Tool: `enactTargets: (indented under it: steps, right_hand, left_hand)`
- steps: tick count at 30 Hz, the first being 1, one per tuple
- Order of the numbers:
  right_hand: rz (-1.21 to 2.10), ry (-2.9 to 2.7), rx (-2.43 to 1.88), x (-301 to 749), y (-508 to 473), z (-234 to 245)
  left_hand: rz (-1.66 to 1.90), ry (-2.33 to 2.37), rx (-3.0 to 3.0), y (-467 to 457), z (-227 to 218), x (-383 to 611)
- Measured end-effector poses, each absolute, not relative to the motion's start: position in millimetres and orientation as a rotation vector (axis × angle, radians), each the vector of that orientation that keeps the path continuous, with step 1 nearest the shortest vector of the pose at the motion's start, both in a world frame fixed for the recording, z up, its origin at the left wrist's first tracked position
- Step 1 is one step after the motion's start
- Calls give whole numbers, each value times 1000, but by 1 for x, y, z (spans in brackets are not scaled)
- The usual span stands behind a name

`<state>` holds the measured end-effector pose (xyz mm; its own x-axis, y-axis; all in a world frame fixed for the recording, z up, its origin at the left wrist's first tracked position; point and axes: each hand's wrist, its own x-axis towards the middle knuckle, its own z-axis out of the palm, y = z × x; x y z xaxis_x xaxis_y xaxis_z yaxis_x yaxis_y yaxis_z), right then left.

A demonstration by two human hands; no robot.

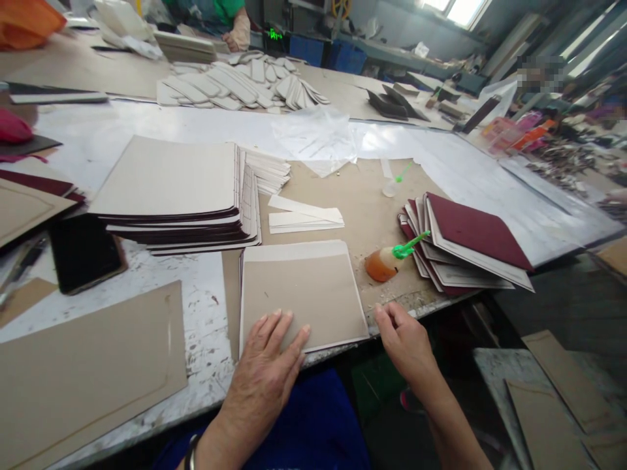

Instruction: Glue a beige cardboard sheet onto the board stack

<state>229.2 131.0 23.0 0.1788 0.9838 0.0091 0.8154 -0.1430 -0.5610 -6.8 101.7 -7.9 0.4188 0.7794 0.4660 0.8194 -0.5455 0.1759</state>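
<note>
My left hand (268,372) lies flat, fingers spread, on a beige board panel (298,287) at the table's front edge. The panel has a paler strip along its far side. To its right, my right hand (404,336) hovers by the table edge with fingers curled together; nothing shows between them. Beyond that hand, a squeeze bottle (381,266) of orange-brown liquid with a green nozzle lies tilted. Pale paper strips (306,219) rest behind the panel. A tall stack of pale, dark-edged panels (171,176) stands at the back left.
Maroon folders (475,232) are piled at right, overhanging the edge. A phone (85,251) and a large beige board (98,365) lie left. Clear plastic (318,137) and a small bottle (390,188) sit farther back. Across the table are heaped pale pieces (235,85) and another person's hand (238,34).
</note>
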Motion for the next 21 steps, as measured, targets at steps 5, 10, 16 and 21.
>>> enactTargets:
  steps: [5,10,16,21]
  right_hand:
    - [359,-1851,-1796,219,145,23]
    - [-73,-2064,-1537,199,171,13]
    - [-442,-2289,-1367,164,196,4]
    - [-499,-2380,-1345,153,200,-11]
  left_hand:
    - [-809,-1464,-2555,100,-7,-7]
    - [-853,-1428,-2437,101,-5,-9]
    - [-831,-1378,-2391,105,-2,-14]
    - [-835,-1361,-2447,109,1,-18]
